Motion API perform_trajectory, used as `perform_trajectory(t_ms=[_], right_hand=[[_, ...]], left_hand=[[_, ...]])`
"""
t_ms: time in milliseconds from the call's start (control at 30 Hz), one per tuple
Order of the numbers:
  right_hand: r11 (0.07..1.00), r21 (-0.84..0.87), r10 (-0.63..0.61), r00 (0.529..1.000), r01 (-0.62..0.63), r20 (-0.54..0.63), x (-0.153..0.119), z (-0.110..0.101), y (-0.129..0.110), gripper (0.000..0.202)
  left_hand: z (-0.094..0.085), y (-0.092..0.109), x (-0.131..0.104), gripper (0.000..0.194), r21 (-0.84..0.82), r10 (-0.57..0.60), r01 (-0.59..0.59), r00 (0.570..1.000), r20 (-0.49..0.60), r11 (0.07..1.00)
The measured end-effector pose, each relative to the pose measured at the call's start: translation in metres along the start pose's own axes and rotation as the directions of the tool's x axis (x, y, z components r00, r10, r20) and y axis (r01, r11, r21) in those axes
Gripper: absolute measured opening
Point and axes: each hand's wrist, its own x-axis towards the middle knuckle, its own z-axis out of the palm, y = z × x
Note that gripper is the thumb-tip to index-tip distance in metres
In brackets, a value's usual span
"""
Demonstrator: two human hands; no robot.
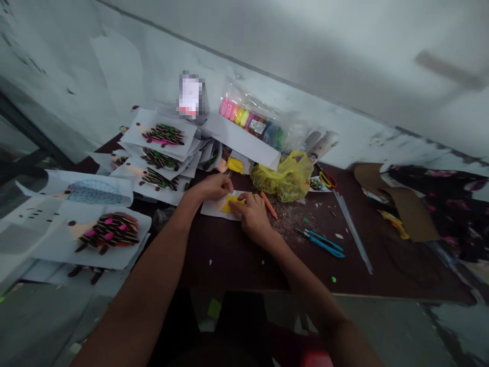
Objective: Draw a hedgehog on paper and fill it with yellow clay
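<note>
A small white sheet (214, 211) lies on the dark table in front of me, with a peach patch and a flat yellow clay-like patch (230, 204) on it. The fingers of my right hand (253, 216) are stretched over the yellow patch, pressing on it from the right. My left hand (214, 188) hovers at the sheet's upper left edge, fingers curled in together; whatever they may hold is hidden. Just right of my right hand is an orange stick-like tool (269, 205). Behind the hands sits another yellow lump (235, 165).
Stacked hedgehog pictures (164, 135) fill the left, with more sheets (103, 234) nearer. Behind are a yellow plastic bag (284, 176) and a pack of coloured clay (248, 120). Blue thread snips (324, 243), scissors (327, 179), clear sticks (353, 232) and brown card (414, 214) lie right.
</note>
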Motion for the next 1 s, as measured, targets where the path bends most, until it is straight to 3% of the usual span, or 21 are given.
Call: perform_trajectory(t_ms=[467, 700, 1000], right_hand=[[0.999, 0.001, 0.045, 0.999, -0.045, 0.021, 0.016, -0.018, 0.001, 0.049], [1.0, 0.002, 0.016, 0.998, -0.016, 0.054, 0.017, -0.012, -0.005, 0.05], [0.998, 0.05, -0.037, 0.999, 0.035, 0.023, 0.021, -0.012, 0.008, 0.053]], left_hand=[[-0.001, 0.003, -0.002, 0.03, -0.019, -0.003, 0.003, 1.0, 0.023, 1.0], [0.0, 0.001, -0.002, 0.03, -0.027, 0.011, -0.011, 1.0, 0.0, 1.0], [0.0, 0.0, -0.001, 0.032, -0.011, 0.017, -0.017, 1.0, 0.011, 1.0]])
